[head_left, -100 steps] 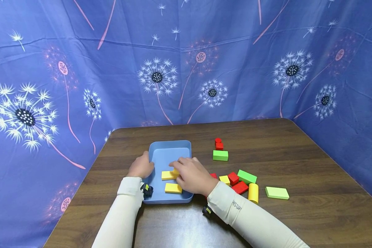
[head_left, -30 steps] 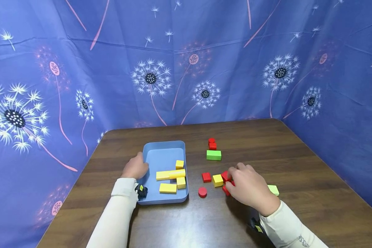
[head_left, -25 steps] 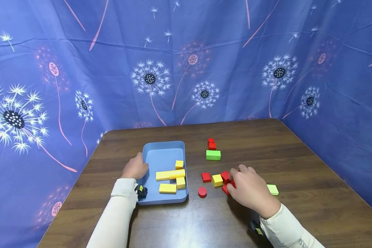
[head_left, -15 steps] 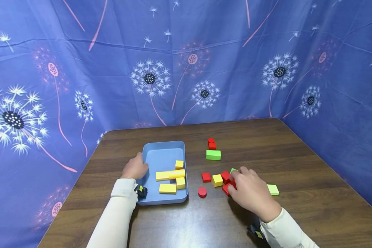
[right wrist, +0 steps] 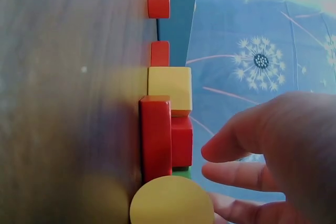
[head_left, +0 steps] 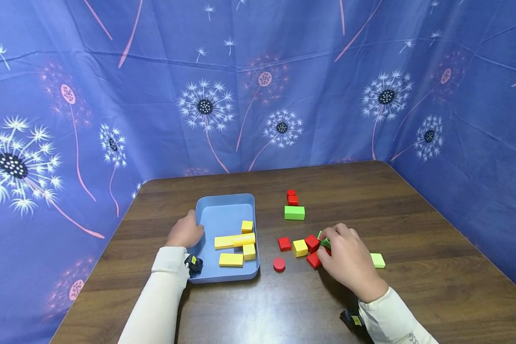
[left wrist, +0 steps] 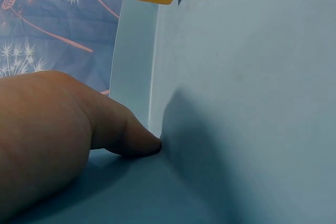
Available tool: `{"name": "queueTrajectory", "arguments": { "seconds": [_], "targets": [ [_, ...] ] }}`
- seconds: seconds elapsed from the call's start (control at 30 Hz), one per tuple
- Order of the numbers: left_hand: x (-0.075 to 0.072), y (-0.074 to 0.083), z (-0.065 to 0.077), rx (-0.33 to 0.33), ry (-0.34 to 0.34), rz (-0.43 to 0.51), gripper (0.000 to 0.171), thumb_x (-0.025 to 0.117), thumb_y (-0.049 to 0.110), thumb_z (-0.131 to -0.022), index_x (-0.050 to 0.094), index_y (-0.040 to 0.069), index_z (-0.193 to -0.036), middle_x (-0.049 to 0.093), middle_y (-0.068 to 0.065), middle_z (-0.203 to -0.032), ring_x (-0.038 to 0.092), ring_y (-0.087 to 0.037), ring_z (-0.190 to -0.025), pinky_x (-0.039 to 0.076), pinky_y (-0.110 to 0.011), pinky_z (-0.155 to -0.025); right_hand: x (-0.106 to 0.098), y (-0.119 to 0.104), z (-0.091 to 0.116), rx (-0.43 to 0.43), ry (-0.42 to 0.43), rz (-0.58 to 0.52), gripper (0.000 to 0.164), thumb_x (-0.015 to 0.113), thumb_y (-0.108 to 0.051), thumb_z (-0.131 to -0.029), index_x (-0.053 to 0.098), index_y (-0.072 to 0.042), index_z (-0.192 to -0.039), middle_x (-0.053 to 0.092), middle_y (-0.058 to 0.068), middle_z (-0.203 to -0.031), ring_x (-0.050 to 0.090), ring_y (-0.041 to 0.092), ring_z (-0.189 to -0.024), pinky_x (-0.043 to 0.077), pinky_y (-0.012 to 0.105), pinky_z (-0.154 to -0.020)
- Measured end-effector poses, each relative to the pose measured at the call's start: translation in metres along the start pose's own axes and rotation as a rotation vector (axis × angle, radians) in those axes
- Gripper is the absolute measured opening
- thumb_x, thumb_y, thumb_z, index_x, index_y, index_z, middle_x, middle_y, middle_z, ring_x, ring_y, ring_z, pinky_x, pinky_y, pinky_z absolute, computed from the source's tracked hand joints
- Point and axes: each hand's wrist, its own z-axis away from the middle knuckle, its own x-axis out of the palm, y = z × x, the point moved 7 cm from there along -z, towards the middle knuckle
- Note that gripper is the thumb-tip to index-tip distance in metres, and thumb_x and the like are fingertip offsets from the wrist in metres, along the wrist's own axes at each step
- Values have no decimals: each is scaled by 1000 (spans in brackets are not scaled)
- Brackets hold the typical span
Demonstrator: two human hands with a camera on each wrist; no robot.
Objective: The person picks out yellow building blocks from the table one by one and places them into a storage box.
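Observation:
At the left rim of the blue tray (head_left: 223,272), my left hand (head_left: 185,231) grips the wall; one digit (left wrist: 113,124) reaches over it in the left wrist view. Several yellow blocks (head_left: 231,260) and a yellow cylinder (head_left: 243,240) lie inside. My right hand (head_left: 348,258) hangs over the loose pile, fingers bent and spread. Beneath it show a green block (head_left: 324,240), a red cube (head_left: 312,243) and a red block (head_left: 313,260). Close to the fingers in the right wrist view is a second yellow cylinder's round end (right wrist: 171,203), hidden in the head view.
Left of the pile lie a yellow cube (head_left: 300,248), a red block (head_left: 284,244) and a red disc (head_left: 279,264). Farther back are a green block (head_left: 294,213) and small red pieces (head_left: 292,199). A pale green block (head_left: 377,260) lies right of the hand.
Since the oldest frame my right hand has left a yellow cylinder in the tray and moved right, over the pile. Lately it shifts only slightly, uncovering some green. My left hand stays on the tray.

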Motion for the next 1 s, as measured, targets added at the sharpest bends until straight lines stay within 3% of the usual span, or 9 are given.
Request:
{"name": "queueTrajectory", "arguments": {
  "seconds": [0.3, 0.57, 1.0],
  "targets": [
    [-3, 2, 3, -12, 3, 4, 55, 47, 18, -93, 29, -8, -137, 49, -31, -126, 54, -40, -103, 48, -59, -84, 5, 2, -1, 17, -28, -20, 22, 66, -22, -70, 66, -15, -91, 55, 7, -98, 46, 31, -84, 44, 45, -65],
    [-4, -1, 2, -15, 8, 3, 55, 47, 19, -94, 28, -8, -138, 48, -32, -127, 52, -42, -106, 47, -60, -85, 14, -12, -5, -74, -73, -2, 38, 69, -40, -73, 66, -24, -107, 53, 4, -113, 43, 31, -98, 43, 51, -74],
    [0, 0, 0, -9, 1, 5, 58, 46, 19, -93, 25, -8, -141, 46, -32, -130, 50, -43, -109, 46, -61, -87, 16, -28, -11, -184, -105, 29, 44, 69, -40, -73, 65, -20, -112, 55, 2, -116, 43, 27, -101, 43, 48, -75]
  ]
}}
